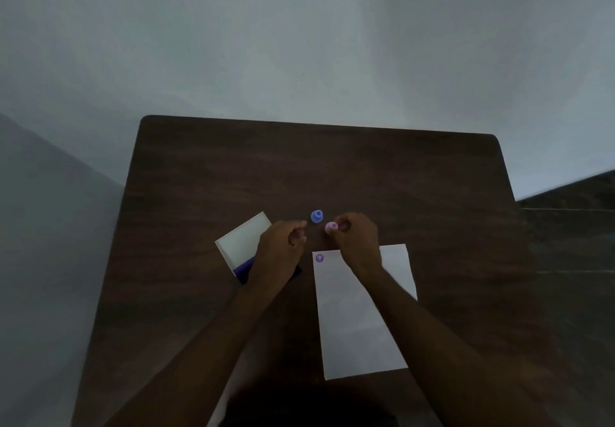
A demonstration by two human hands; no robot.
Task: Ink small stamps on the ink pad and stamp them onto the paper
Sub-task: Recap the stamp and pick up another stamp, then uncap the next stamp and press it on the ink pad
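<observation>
Dark wood-grain desk [366, 174], matt. Smooth white paper [352, 320] (one purple print). Blue stamp [316, 216] and pink stamp [331, 226] look like plastic.

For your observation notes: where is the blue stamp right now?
In the head view, the blue stamp stands untouched on the table, just beyond the two hands, left of the pink stamp.

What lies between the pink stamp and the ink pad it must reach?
The left hand sits between the pink stamp, pinched by the right hand, and the ink pad, covering part of the pad. Nothing else visible blocks the way.
</observation>
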